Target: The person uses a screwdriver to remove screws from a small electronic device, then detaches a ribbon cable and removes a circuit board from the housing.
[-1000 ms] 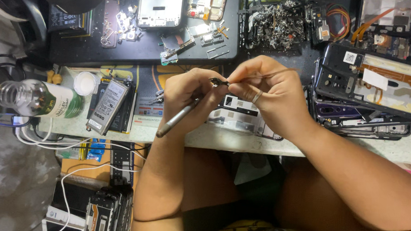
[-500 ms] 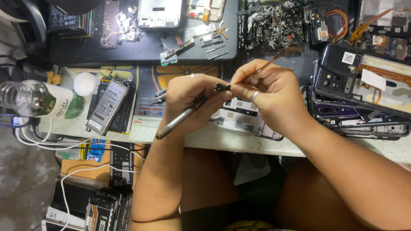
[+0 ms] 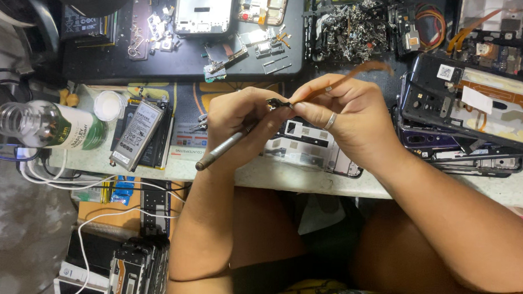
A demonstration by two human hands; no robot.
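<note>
Over the last second the person's right hand has drawn a thin orange-brown flex ribbon cable upward, so that it now arcs well clear of the knuckles toward the dark mat, where a second ago almost none of it showed; by the look of it, the strip is coming free of the small dark part at its lower end. That end is pinched between the right thumb and forefinger, just above the opened phone frame on the bench edge. The left hand is closed around one slim metal-handled tool, tip meeting the dark part. Counted: one tool, one ribbon, one silver ring, one grey phone battery, one clear plastic bottle lying sideways, one white cap.
</note>
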